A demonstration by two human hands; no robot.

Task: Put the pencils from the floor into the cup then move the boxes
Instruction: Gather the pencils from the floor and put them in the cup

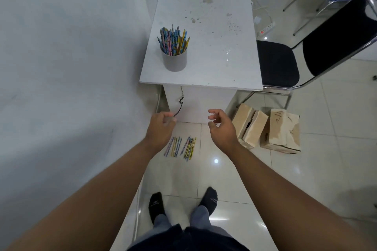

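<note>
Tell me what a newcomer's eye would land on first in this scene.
The grey cup crammed with colourful pencils stands out, near the front left corner of the white table. Below, loose pencils lie in two clusters on the tiled floor, with the left hand and right hand held out over them, both empty. To the right, two battered cardboard boxes sit on the floor by a black chair.

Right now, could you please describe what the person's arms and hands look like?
The left hand and right hand wear no gloves, and no watch or ring shows. Both forearms are bare, with no sleeves in view.
</note>
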